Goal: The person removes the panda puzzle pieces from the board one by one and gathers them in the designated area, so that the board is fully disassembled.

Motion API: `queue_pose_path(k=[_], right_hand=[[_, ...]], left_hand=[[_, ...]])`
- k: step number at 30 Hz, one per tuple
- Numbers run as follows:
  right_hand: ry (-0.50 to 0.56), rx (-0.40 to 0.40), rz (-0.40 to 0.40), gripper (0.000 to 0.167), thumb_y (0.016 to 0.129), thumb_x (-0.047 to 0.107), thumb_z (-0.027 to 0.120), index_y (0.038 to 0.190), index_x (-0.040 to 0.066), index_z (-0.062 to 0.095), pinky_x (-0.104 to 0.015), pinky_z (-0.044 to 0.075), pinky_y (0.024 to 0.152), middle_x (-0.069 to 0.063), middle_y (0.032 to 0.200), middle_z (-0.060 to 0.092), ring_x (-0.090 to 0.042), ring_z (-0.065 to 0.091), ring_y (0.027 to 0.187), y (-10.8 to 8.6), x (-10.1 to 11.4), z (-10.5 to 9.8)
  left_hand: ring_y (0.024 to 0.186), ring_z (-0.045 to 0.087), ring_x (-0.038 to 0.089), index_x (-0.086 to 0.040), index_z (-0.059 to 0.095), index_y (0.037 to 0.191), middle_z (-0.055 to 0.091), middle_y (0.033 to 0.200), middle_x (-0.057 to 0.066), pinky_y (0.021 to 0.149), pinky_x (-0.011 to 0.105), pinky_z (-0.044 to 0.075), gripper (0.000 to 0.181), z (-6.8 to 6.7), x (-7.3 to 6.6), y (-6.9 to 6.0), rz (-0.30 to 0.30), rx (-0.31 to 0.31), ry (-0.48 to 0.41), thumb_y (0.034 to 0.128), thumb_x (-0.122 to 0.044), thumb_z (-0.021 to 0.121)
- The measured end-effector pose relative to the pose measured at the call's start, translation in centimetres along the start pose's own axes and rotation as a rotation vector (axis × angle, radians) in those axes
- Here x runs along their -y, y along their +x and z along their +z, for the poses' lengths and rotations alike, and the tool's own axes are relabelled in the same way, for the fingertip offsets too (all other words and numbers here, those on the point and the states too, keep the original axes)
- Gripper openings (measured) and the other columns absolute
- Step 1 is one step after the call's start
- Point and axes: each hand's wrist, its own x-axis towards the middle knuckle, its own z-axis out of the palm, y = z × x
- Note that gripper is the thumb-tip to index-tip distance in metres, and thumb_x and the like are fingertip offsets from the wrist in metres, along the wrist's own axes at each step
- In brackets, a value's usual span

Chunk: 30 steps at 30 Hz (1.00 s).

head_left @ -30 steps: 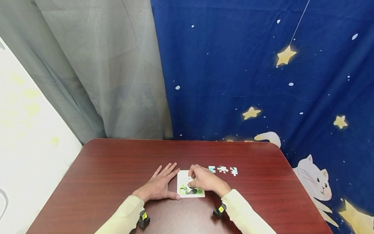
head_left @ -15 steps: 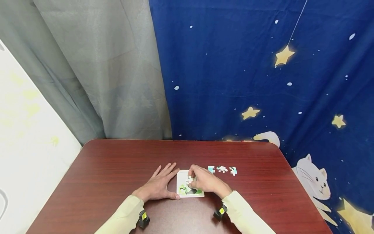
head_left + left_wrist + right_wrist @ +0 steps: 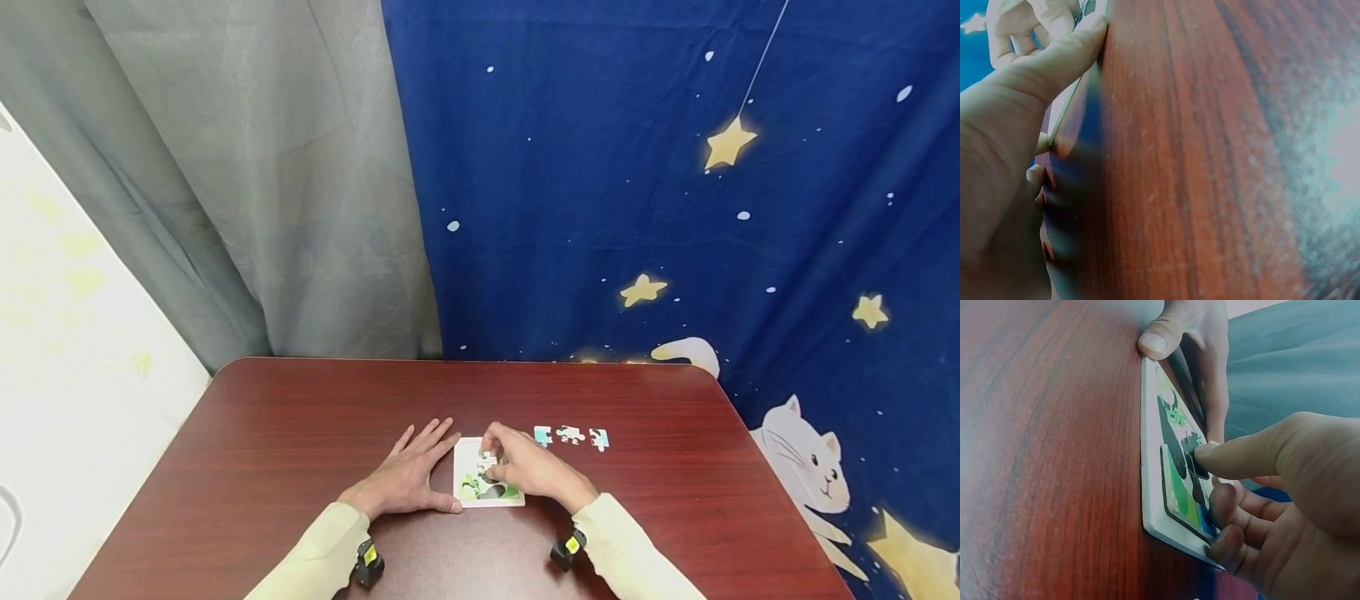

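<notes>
A white-framed puzzle board (image 3: 491, 503) with a green and black picture lies flat on the table between the hands. My left hand (image 3: 408, 475) rests with fingers spread, its thumb and a fingertip at the board's left edge. Over the board's upper right part, my right hand (image 3: 534, 465) pinches a puzzle piece (image 3: 486, 458) between thumb and fingers. The right wrist view shows the thumb on a dark piece (image 3: 1195, 464) at the board (image 3: 1151, 487), with a green piece (image 3: 1177, 494) slightly raised nearby. In the left wrist view the left thumb (image 3: 1079, 53) touches the board's edge.
Three loose puzzle pieces lie in a row right of the board: a light blue one (image 3: 543, 435), a white one (image 3: 570, 434) and a blue and black one (image 3: 598, 439). Behind the brown table (image 3: 337, 400) hang grey and blue curtains (image 3: 570, 183).
The right hand's fingers have shifted slightly over the board, with the pinched piece showing a little differently between them. The left hand and the loose pieces have stayed in place.
</notes>
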Motion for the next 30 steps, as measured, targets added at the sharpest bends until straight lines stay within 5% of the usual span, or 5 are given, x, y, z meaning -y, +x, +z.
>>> queue_pose_path(k=[9,30], right_hand=[[-0.004,0.028,-0.036,0.024,0.099,0.011,0.074,0.120,0.017,0.065,-0.023,0.050,0.073,0.002,0.100,0.068,-0.003,0.059,0.082,-0.45,0.04,-0.11],[-0.082,0.044,-0.056,0.018,0.093,0.012,0.077,0.106,0.019,0.068,-0.020,0.043,0.064,0.011,0.081,0.058,0.000,0.048,0.070,-0.53,-0.06,0.20]], left_hand=[[0.168,0.017,0.038,-0.011,0.038,0.166,0.021,0.180,0.014,0.134,0.068,0.011,0.116,0.10,0.10,0.11,0.005,-0.002,0.001,0.0779,-0.071,0.083],[0.167,0.019,0.040,-0.009,0.039,0.166,0.022,0.179,0.015,0.133,0.068,0.013,0.115,0.05,-0.06,-0.05,0.012,-0.008,0.011,0.0782,-0.069,0.084]])
